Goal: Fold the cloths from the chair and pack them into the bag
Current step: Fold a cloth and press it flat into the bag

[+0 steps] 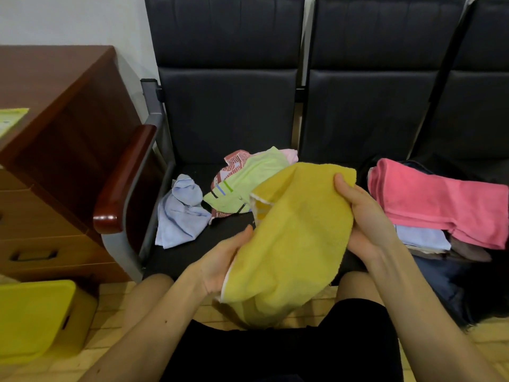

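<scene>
A yellow towel [292,238] hangs between my hands above the front edge of the black chair seat [228,125]. My left hand [220,263] grips its lower left edge; my right hand [366,216] grips its upper right edge with the thumb on top. On the seat behind lie a crumpled lilac cloth [180,213], a light green striped cloth [248,180] and a red patterned cloth [234,161] under it. At the right, a folded pink towel [446,202] tops a stack of folded cloths over a dark bag [440,279].
A wooden armrest [124,177] bounds the chair's left side, with a brown wooden desk [55,133] beyond it. A yellow box [35,321] stands on the tiled floor at lower left. More black seats [371,114] run to the right.
</scene>
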`<state>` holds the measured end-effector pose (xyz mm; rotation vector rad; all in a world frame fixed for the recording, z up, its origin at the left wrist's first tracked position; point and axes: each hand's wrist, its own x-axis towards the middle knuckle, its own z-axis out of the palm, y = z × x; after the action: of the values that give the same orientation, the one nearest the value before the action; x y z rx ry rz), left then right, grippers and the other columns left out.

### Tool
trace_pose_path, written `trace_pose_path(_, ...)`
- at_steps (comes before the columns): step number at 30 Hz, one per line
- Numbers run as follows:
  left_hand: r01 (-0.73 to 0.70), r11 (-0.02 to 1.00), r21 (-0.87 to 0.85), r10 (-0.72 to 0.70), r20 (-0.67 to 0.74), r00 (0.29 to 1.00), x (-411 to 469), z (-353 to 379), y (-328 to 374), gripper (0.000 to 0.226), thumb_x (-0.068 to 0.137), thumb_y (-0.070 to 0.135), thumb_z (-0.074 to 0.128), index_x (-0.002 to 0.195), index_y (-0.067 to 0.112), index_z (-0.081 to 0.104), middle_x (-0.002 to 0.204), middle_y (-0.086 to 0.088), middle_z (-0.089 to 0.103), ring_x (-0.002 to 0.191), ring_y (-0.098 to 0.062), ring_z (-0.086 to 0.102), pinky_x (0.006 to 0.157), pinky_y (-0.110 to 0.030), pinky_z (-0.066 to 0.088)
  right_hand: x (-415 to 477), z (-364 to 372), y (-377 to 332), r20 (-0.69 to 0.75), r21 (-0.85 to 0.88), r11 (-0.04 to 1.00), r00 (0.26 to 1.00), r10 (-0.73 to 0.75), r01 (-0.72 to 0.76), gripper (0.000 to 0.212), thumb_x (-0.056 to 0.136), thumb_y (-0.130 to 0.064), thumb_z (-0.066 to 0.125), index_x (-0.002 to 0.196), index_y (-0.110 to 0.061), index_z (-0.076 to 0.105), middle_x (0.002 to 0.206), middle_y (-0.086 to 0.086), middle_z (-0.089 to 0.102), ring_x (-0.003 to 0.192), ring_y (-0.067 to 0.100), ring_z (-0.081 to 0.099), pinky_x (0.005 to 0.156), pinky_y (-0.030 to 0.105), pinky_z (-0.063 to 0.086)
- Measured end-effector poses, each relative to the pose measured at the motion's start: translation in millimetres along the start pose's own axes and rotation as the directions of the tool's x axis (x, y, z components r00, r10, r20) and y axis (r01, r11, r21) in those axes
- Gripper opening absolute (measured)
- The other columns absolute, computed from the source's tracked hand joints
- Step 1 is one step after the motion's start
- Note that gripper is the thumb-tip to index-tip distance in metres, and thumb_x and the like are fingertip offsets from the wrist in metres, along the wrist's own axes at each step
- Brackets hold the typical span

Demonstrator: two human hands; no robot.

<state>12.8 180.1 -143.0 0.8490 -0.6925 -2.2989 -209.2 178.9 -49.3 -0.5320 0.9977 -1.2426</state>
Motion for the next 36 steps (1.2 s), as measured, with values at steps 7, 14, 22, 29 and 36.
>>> trace_pose_path(7,-0.152,0.984,0.096,0.153,-0.006,0.988,-11,9,15,0.051,0.063,0.035,0.092,0.107,0.012,0.078,0.113,-0.011,0.073,0.099,-0.024,0.072,0.085,-0.036,0.059,-3,-5,4,-0.027,0.110,0.994,0.999,0.028,-0.025,0.042,0.096,-0.049,0.052,0.110,-0.017,0.074,0.110,0.007,0.075,0.096,0.019,0.074,0.071,0.032,0.059)
trace_pose_path(14,-0.324,0.873,0.365,0.449,-0.343,0.825,-13,40,65,0.031,0.091,0.028,0.066,0.110,0.004,0.068,0.106,-0.016,0.074,0.092,-0.024,0.074,0.074,-0.033,0.061,-13,-10,36,0.102,-0.176,0.981,0.989,0.105,-0.086,0.030,0.079,-0.021,0.068,0.106,-0.010,0.073,0.110,0.013,0.074,0.093,0.020,0.072,0.077,0.031,0.061)
trace_pose_path(22,-0.360,0.558,0.748,0.710,-0.205,0.674,-32,58,111,0.021,0.094,0.031,0.064,0.102,0.014,0.072,0.099,-0.001,0.076,0.094,-0.016,0.073,0.077,-0.028,0.060,-5,8,-26,0.240,-0.405,0.888,0.963,-0.124,0.215,0.035,0.088,-0.016,0.067,0.123,-0.012,0.063,0.110,0.005,0.075,0.101,0.020,0.072,0.082,0.031,0.059)
trace_pose_path(29,-0.326,0.508,0.798,0.737,-0.206,0.644,-28,56,132,0.017,0.097,0.031,0.060,0.097,0.018,0.072,0.103,-0.003,0.075,0.099,-0.017,0.070,0.092,-0.036,0.056,3,23,-53,0.147,-0.775,0.566,0.952,-0.270,0.280,0.061,0.078,-0.018,0.082,0.123,-0.024,0.041,0.100,0.003,0.072,0.085,0.012,0.072,0.068,0.025,0.058)
trace_pose_path(36,-0.171,0.727,0.664,0.510,-0.357,0.783,-24,56,158,0.026,0.083,0.030,0.076,0.097,0.012,0.064,0.097,-0.002,0.066,0.093,-0.019,0.065,0.073,-0.033,0.055,11,37,-73,0.252,-0.749,0.546,0.923,-0.290,0.376,0.032,0.082,-0.015,0.079,0.110,-0.019,0.064,0.092,0.000,0.072,0.081,0.007,0.072,0.064,0.018,0.054)
